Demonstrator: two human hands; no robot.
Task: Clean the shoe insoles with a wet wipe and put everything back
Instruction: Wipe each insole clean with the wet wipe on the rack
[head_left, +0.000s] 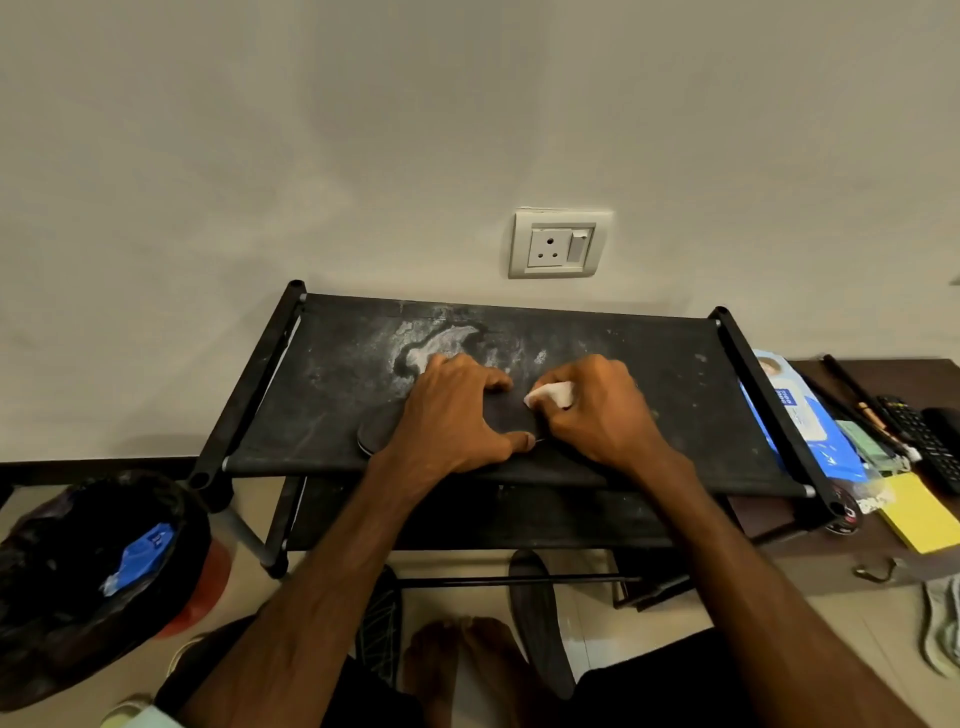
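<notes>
Dark oval shoe insole (376, 434), clamped by fingers (493, 384) of the left hand (452, 415), meets white wet wipe (550, 393) pinched in the right hand (597, 415) at 3 o'clock; lengthwise strokes advised.

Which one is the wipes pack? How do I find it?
Find the black fabric shoe rack under the white wall socket. At its right end lies the soft blue and white wipes pack. It is the only blue thing there, beside a yellow notepad and black remote.
</notes>
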